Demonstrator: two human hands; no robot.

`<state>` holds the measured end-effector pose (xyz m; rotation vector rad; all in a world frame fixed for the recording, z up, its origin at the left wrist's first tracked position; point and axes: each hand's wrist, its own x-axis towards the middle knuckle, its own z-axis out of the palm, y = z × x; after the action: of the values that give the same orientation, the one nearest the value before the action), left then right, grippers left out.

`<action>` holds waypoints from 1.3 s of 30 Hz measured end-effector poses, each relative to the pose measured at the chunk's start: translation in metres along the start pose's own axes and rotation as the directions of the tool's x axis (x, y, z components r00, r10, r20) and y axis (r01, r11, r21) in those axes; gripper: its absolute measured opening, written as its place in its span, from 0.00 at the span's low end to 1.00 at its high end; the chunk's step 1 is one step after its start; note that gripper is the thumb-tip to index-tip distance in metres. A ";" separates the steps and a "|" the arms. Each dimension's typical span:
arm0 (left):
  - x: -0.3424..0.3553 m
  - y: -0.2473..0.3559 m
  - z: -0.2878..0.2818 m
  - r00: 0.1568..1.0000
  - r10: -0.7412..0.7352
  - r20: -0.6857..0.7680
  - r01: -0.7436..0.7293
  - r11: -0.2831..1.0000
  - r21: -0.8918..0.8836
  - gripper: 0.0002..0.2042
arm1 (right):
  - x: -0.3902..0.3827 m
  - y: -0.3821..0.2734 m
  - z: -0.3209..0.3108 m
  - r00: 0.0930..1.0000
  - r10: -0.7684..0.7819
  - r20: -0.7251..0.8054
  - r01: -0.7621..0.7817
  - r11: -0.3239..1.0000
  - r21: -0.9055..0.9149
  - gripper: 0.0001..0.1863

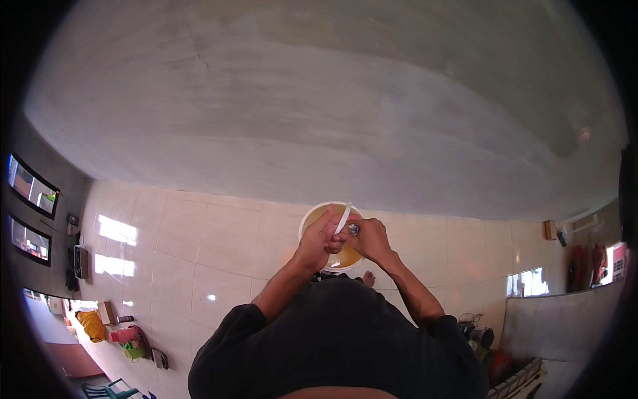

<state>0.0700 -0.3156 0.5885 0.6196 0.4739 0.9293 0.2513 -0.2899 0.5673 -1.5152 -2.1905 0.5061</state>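
A round white-rimmed bucket (pixel 304 219) with a yellowish-brown inside stands on the floor close in front of me. Above it, my left hand (pixel 321 238) is closed around a slim, white, slightly curved strip (pixel 343 218), whose kind I cannot make out. The strip slants upward out of the fingers. Just to the right, my right hand (pixel 372 241) bends inward with its fingers closed on a small shiny silvery thing (pixel 353 229), too small to name. The two hands nearly touch over the bucket, and they hide part of its inside.
A grey plastered wall (pixel 319 120) rises beyond the bucket. Glossy cream tiles (pixel 219 233) cover the floor. My bare foot (pixel 369 278) shows beside the bucket. At the left lie a yellow bag (pixel 90 326) and a green chair (pixel 109 389); a low partition (pixel 565 322) stands right.
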 end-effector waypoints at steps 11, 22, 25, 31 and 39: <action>-0.016 0.034 0.026 0.997 -0.040 0.071 0.031 0.992 0.118 0.43 | 0.015 -0.003 -0.021 0.983 -0.175 0.048 0.175 0.985 0.000 0.20; -0.008 0.033 0.027 0.999 -0.028 0.027 0.024 0.992 0.123 0.44 | 0.035 0.013 0.026 0.971 -0.187 0.151 0.191 0.981 -0.016 0.09; -0.006 0.032 0.027 0.999 -0.024 0.022 0.021 0.993 0.120 0.44 | 0.037 0.016 0.028 0.970 -0.160 0.181 0.169 0.985 -0.038 0.10; -0.004 0.032 0.023 0.998 -0.023 0.061 0.017 0.995 0.101 0.43 | 0.032 0.011 0.021 0.978 -0.176 0.115 0.175 0.984 0.018 0.11; -0.001 0.034 0.025 0.997 -0.014 0.078 0.007 0.996 0.089 0.45 | 0.027 0.012 0.019 0.978 -0.203 0.049 0.205 0.978 -0.036 0.08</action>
<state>0.0646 -0.3085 0.6301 0.7314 0.4492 0.8743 0.2422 -0.2620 0.5490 -1.2900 -2.3714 0.4349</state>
